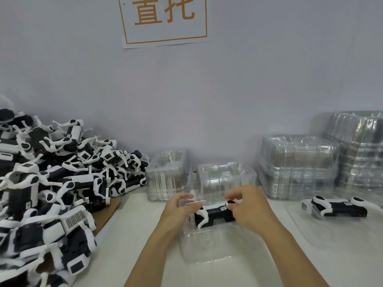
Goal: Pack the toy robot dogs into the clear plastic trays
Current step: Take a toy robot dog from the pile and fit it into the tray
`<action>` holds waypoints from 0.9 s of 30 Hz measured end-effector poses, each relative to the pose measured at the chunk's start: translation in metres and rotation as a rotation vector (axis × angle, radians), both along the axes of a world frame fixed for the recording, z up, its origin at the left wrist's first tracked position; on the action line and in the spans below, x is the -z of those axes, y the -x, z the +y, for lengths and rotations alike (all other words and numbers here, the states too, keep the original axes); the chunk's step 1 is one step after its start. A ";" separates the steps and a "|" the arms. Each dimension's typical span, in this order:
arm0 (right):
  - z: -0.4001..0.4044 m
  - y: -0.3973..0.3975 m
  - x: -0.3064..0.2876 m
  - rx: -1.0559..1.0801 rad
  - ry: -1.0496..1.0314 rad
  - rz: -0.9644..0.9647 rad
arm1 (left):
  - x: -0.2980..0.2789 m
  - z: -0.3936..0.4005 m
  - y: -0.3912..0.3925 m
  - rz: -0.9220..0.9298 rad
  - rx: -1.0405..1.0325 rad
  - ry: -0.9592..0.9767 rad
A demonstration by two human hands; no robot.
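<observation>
The left hand (179,208) and right hand (247,206) are covering both ends of a toy robot dog (215,215), the clear tray (207,247) beneath is blurring into the table, possibly hiding its compartments, and the wall sign (164,19) is running off the top edge.

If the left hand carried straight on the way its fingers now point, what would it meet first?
Most likely the toy robot dog itself: the left hand curls rightward over its near end, facing the right hand on the other end. Depth is hard to judge.

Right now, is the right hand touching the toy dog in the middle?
Touching. The head view shows the right hand pinching the toy robot dog at its rear end.
</observation>
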State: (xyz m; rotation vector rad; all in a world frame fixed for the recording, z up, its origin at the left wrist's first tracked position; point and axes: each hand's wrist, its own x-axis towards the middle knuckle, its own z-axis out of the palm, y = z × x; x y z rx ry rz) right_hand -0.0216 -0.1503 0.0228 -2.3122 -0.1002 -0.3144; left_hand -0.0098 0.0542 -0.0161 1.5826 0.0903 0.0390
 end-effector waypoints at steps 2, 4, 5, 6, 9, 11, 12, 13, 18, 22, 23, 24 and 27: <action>-0.001 0.001 -0.002 -0.032 -0.002 -0.017 | 0.001 -0.001 0.000 -0.021 -0.072 0.026; 0.000 0.004 -0.005 -0.048 0.011 -0.040 | 0.001 -0.002 -0.001 -0.047 -0.150 0.043; 0.000 0.005 -0.007 -0.046 0.014 -0.053 | 0.001 -0.002 -0.002 -0.061 -0.179 0.050; 0.000 0.007 -0.009 -0.039 0.012 -0.065 | 0.001 -0.002 -0.003 -0.071 -0.200 0.052; 0.000 0.010 -0.015 -0.061 0.007 -0.067 | 0.002 -0.003 -0.004 -0.080 -0.226 0.050; 0.002 0.012 -0.018 -0.110 0.067 -0.006 | 0.003 -0.004 -0.005 -0.083 -0.234 0.055; 0.004 0.013 -0.019 -0.134 0.112 0.037 | 0.003 -0.004 -0.005 -0.084 -0.235 0.057; 0.006 0.014 -0.018 -0.153 0.161 0.079 | 0.004 -0.004 -0.005 -0.085 -0.236 0.060; 0.013 0.013 -0.014 -0.161 0.330 0.128 | 0.003 -0.004 -0.005 -0.080 -0.235 0.054; 0.012 0.014 -0.018 -0.183 0.331 0.118 | 0.003 -0.004 -0.005 -0.083 -0.236 0.045; 0.012 0.016 -0.018 -0.202 0.310 0.124 | 0.003 -0.004 -0.004 -0.085 -0.236 0.044; 0.012 0.017 -0.019 -0.222 0.286 0.130 | 0.003 -0.004 -0.004 -0.088 -0.237 0.044; 0.009 0.018 -0.017 -0.245 0.205 0.144 | 0.002 -0.004 -0.004 -0.099 -0.238 0.053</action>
